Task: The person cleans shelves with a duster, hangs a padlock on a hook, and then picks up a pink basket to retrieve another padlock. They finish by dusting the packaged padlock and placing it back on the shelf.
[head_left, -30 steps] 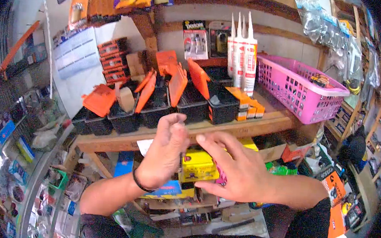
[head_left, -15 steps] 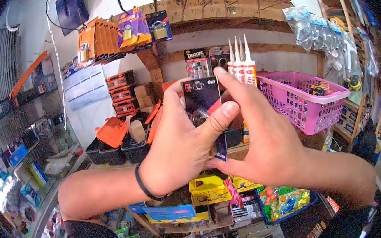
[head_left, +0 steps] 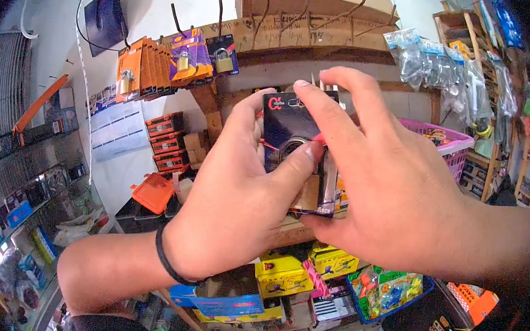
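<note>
A padlock pack [head_left: 282,124] with a black card and a red alpha logo is held up in front of me. Its brass padlock [head_left: 308,194] shows partly under the clear cover. My left hand [head_left: 232,181], with a black band at the wrist, grips the pack from the left, thumb pressed on the front. Around the right side, my right hand [head_left: 396,183] spans the pack, forefinger at the top edge and thumb at the bottom. Carded padlocks [head_left: 222,61] hang on hooks beyond, at upper left.
Behind my right hand is a pink basket [head_left: 459,144]. Below are yellow boxes [head_left: 283,277] and a blue tray [head_left: 359,309] of colourful packets. An open orange-lidded case [head_left: 152,193] stands left, near a glass counter [head_left: 74,262]. Bagged items [head_left: 425,60] hang upper right.
The pack has turned to face me more, so its logo and brass padlock show better. Both hands appear larger and closer. My view has shifted slightly, with more of the upper shelf visible.
</note>
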Available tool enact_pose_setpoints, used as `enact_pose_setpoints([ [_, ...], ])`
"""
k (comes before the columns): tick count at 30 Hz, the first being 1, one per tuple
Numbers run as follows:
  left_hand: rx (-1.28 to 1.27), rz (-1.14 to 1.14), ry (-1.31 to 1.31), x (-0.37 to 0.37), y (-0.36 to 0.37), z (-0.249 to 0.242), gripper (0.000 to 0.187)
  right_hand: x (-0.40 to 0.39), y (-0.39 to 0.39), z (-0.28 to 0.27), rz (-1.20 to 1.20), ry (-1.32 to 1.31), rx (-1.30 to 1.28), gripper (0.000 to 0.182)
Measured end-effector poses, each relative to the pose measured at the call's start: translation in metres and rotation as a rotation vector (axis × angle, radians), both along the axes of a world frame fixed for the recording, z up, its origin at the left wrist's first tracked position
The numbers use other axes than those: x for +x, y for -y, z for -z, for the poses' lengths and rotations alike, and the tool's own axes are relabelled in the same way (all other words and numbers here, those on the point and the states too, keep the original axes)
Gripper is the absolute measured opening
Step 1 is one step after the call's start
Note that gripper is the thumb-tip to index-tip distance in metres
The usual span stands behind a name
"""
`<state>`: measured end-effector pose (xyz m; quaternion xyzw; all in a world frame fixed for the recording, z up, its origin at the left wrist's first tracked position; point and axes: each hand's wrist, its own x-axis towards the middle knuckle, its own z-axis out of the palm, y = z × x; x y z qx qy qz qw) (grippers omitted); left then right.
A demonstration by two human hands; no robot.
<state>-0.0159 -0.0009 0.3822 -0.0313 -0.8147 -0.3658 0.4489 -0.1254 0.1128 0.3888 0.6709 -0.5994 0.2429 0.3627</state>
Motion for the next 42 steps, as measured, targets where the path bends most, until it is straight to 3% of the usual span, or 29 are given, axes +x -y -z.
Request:
enact_pose_setpoints([
  [2,-0.014,0.028,-0.037,0.005,-0.004,-0.003,0.048,0.007,-0.003,-0.004,-0.007,-0.032,-0.018,0.077],
  [4,0.006,0.050,-0.072,0.009,-0.010,-0.002,0.049,0.023,-0.009,-0.006,0.133,-0.270,-0.117,0.076],
  [5,0.027,0.070,-0.065,0.011,-0.013,-0.001,0.050,0.016,-0.016,-0.005,-0.058,-0.314,-0.185,0.076],
  [11,0.032,0.076,-0.052,0.025,-0.031,-0.003,0.056,0.025,-0.037,-0.017,-0.017,-0.375,-0.066,0.079],
  [15,0.037,0.077,-0.064,0.034,-0.030,-0.001,0.059,0.029,-0.035,-0.008,-0.138,-0.370,-0.220,0.080],
  [18,0.042,0.017,-0.051,0.042,-0.034,-0.003,0.057,0.028,-0.033,-0.009,-0.042,-0.392,-0.138,0.080],
  [20,0.013,-0.087,-0.056,0.043,-0.031,-0.008,0.051,0.019,-0.022,-0.007,0.023,-0.326,-0.062,0.078],
  [22,-0.022,-0.130,-0.078,0.041,-0.018,-0.015,0.046,0.012,0.001,-0.008,-0.051,-0.467,-0.286,0.075],
  [29,-0.234,-0.378,-0.159,0.022,0.031,-0.062,0.045,-0.004,0.068,-0.046,-0.014,-0.527,-0.435,0.068],
  [34,-0.215,-0.326,-0.240,0.013,0.064,-0.097,0.045,-0.007,0.087,-0.077,0.027,-0.434,-0.366,0.066],
  [36,-0.178,-0.328,-0.227,0.012,0.073,-0.106,0.045,-0.009,0.100,-0.084,-0.005,-0.470,-0.498,0.045],
  [37,-0.223,-0.331,-0.245,0.010,0.078,-0.110,0.045,-0.009,0.105,-0.088,0.006,-0.450,-0.503,0.045],
  [38,-0.220,-0.328,-0.250,0.008,0.083,-0.115,0.045,-0.010,0.110,-0.092,0.008,-0.455,-0.500,0.045],
  [40,-0.227,-0.371,-0.271,0.005,0.085,-0.124,0.047,-0.007,0.112,-0.099,0.127,-0.366,-0.422,0.065],
  [42,-0.183,-0.337,-0.302,0.001,0.089,-0.134,0.048,-0.006,0.118,-0.105,0.126,-0.348,-0.448,0.065],
])
